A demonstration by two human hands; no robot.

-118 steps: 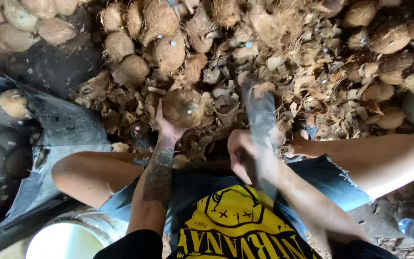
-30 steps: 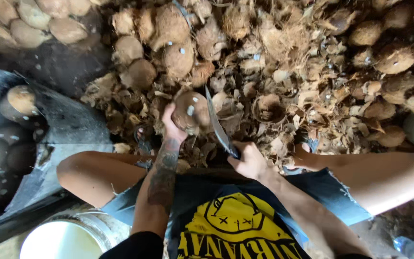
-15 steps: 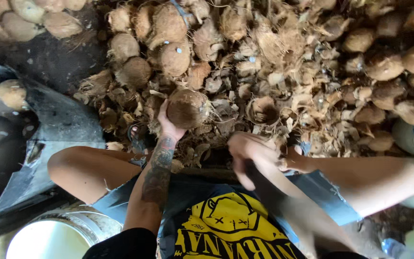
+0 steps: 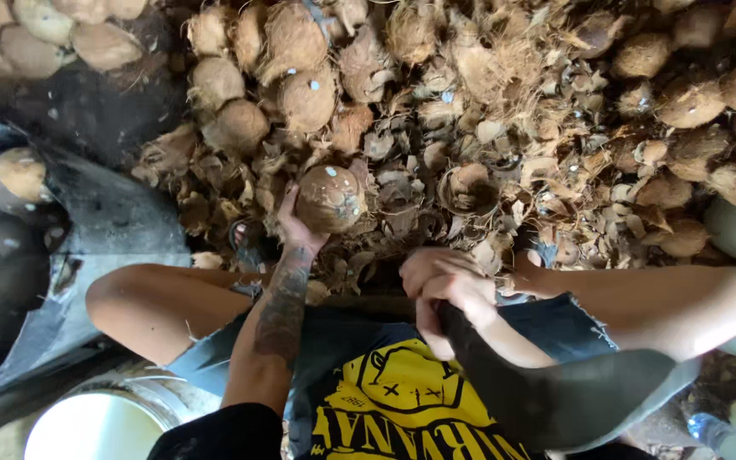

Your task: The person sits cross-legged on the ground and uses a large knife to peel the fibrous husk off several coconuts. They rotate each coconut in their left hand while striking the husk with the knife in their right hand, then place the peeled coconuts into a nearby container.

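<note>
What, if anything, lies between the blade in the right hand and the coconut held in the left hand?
Nothing visible does. The left hand holds the coconut up over the husk pile; the right hand keeps the dark blade back near the lap, with open space between.

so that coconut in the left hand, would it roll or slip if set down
The coconut looks round and mostly husked, so it would probably roll on a flat spot. Its rough, fibrous skin likely gives the left hand decent grip. The shell litter below might cradle it.
</note>
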